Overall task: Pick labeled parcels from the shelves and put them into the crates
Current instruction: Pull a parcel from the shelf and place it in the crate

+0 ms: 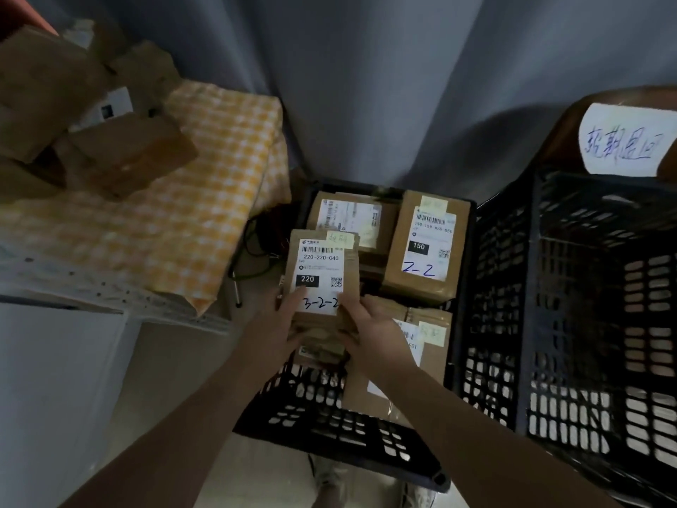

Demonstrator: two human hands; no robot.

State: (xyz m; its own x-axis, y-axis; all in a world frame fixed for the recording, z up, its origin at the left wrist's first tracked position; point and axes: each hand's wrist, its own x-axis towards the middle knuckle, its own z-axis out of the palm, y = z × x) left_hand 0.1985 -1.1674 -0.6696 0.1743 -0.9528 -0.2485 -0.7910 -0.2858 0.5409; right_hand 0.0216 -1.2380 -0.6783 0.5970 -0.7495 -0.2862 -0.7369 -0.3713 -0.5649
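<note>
the parcel (321,266) is clamped at its near end by the left hand (284,319) and the right hand (375,326) — close together — over the crate (329,425).

Not much to go on tbh: left hand (289,317) and right hand (373,324) are bare, forearms (205,408) uncovered out to the frame edge at 7 and 5 o'clock. At 6 o'clock there's a bit of light, faded trousers (331,482), maybe denim

"220-220-C40" and "220" are printed, and "3-2-2" handwritten, on the held parcel (320,276). "150" and "2-2" are shown on a crated box (426,247). Blue Chinese characters are written on a paper sign (622,141).
</note>
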